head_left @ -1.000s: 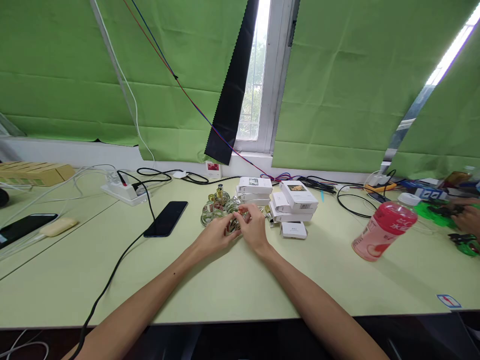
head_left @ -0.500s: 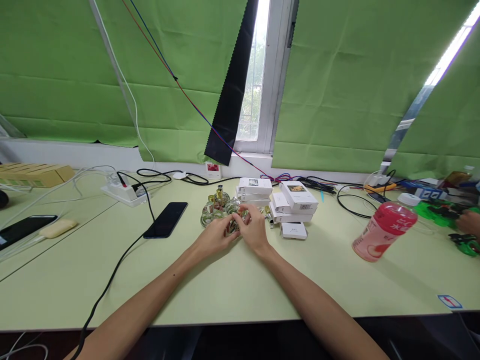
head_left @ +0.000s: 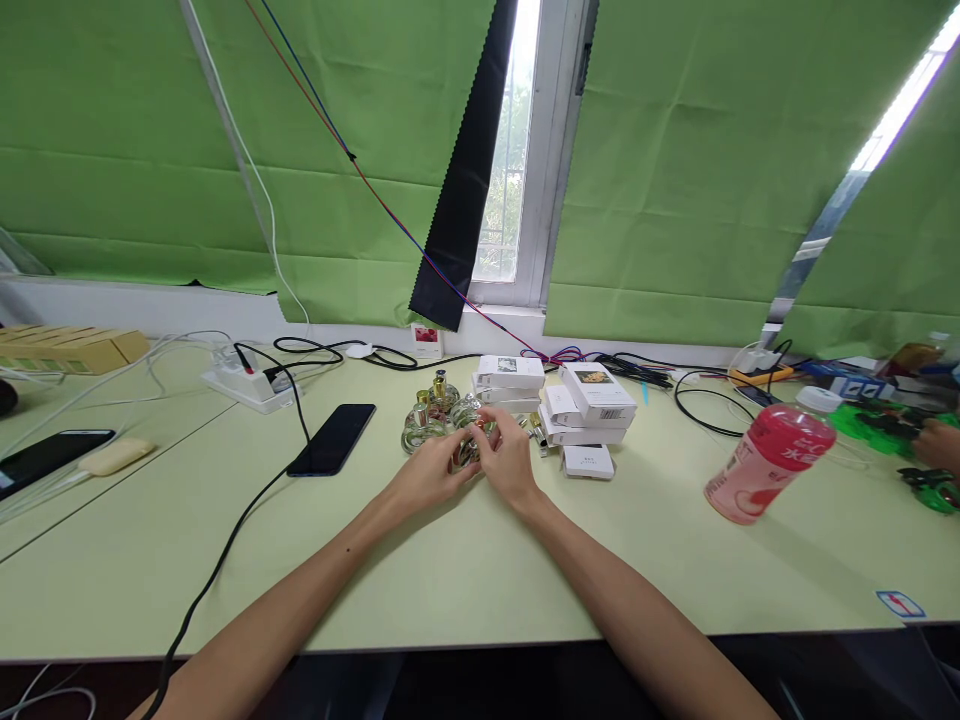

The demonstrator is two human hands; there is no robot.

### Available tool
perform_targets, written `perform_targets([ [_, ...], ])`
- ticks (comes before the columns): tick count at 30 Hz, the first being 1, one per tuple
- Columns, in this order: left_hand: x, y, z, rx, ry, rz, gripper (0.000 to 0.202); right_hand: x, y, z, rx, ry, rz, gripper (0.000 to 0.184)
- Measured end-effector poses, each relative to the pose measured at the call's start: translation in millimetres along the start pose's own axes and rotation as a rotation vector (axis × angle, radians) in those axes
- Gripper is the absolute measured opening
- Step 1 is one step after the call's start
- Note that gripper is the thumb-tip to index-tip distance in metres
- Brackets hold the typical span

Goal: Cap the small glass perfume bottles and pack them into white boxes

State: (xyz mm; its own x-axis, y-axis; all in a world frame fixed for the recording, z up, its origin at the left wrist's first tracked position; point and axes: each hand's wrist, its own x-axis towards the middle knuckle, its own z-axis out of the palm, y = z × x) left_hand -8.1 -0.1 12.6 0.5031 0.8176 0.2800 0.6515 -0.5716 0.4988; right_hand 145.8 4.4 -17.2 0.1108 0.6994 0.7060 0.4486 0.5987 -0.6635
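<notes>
Both my hands meet over a cluster of small glass bottles in the middle of the table. My left hand [head_left: 431, 472] is curled around a small clear glass bottle [head_left: 466, 452]. The fingers of my right hand [head_left: 508, 462] are closed at the upper part of this bottle, where a small orange-brown spot shows; they hide much of it. To the left stand other glass bottles [head_left: 421, 432] with gold-coloured necks. Just right of my right hand lie small gold and silver metal pieces [head_left: 537, 432].
White printed boxes [head_left: 598, 392] are stacked to the right, with more boxes [head_left: 510, 374] behind my hands. A black phone [head_left: 332, 440] and a black cable lie left. A pink drink bottle [head_left: 771, 464] stands right. Another person's hand [head_left: 939, 443] is at the far right, near green parts [head_left: 874, 425].
My fingers have shifted slightly around the glass bottle, and the orange-brown spot shows a little more clearly. Everything else looks unmoved.
</notes>
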Motion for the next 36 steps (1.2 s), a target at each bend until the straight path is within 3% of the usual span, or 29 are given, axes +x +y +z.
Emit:
perform_targets([
  [24,-0.2,-2.1,1.3,0.015,-0.013,-0.016,0.032,-1.2,-2.6,1.7,0.041,0.008,0.088,0.014],
  [36,-0.1,-4.5,2.4,0.021,0.005,0.003,0.034,-3.4,2.7,-0.9,0.056,-0.014,-0.041,0.015],
])
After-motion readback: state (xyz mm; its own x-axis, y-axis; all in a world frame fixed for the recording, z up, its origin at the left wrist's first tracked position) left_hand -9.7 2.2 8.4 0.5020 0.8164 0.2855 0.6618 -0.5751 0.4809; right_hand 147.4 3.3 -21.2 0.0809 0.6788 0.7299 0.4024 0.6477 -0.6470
